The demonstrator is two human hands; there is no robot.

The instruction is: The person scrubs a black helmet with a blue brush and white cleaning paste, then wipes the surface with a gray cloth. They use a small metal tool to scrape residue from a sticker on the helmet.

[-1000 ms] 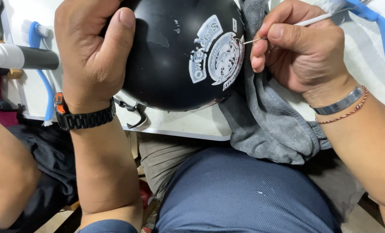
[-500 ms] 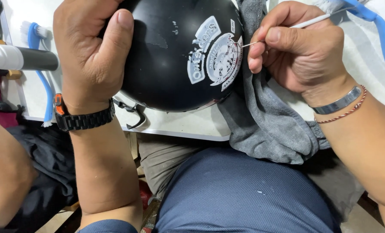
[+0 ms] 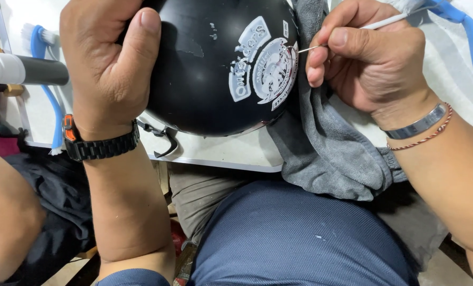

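Note:
A glossy black helmet (image 3: pixel 204 74) with a white round emblem (image 3: pixel 271 71) lies on the white table (image 3: pixel 215 151). My left hand (image 3: pixel 106 63) grips its left side, thumb pressed on the shell. My right hand (image 3: pixel 371 58) pinches a thin white-handled pointed tool (image 3: pixel 353 30), and the fine metal tip touches the upper right edge of the emblem. A black wristwatch (image 3: pixel 99 145) is on my left wrist; a metal bangle and a red thread (image 3: pixel 419 127) are on my right wrist.
A grey cloth (image 3: pixel 326 148) hangs under the helmet over the table edge onto my lap. A black-and-white cylinder (image 3: pixel 19 69) and a blue-handled brush (image 3: pixel 48 92) lie at the left. Blue tubing (image 3: pixel 472 45) curves at the top right. A black strap hook (image 3: pixel 165 140) dangles below the helmet.
The tool tip has shifted slightly up along the emblem's right edge. My left hand and the helmet stay almost still.

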